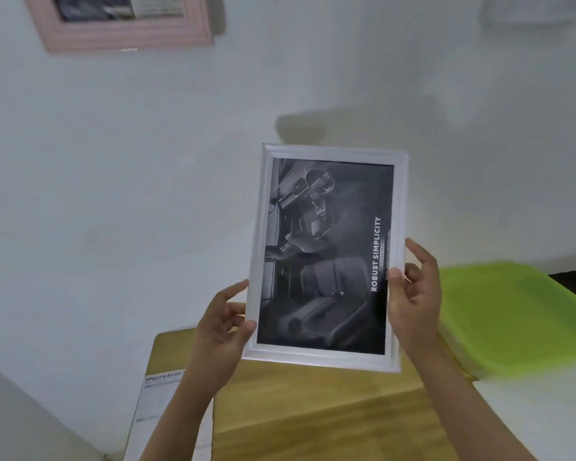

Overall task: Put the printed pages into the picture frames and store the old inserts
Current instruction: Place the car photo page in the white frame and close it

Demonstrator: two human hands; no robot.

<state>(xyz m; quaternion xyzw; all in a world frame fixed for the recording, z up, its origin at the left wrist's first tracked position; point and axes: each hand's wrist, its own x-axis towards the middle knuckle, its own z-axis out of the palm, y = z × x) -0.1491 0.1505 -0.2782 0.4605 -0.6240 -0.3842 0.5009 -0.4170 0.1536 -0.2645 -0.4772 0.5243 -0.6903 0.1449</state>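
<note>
— Head view, item held: white picture frame, upright before the wall, dark printed page already inside. Left hand gripping the lower left edge, right hand pinching the right edge.

— Risks?

— Probably a slip: light grips on narrow mouldings, nothing under the bottom edge.

— Surroundings?

— Below the hands: wooden tabletop. Beneath the left hand: specification sheet. Right of the right hand: green folder. Far above the left hand: pink frame on the wall. Nothing obstructing.
</note>
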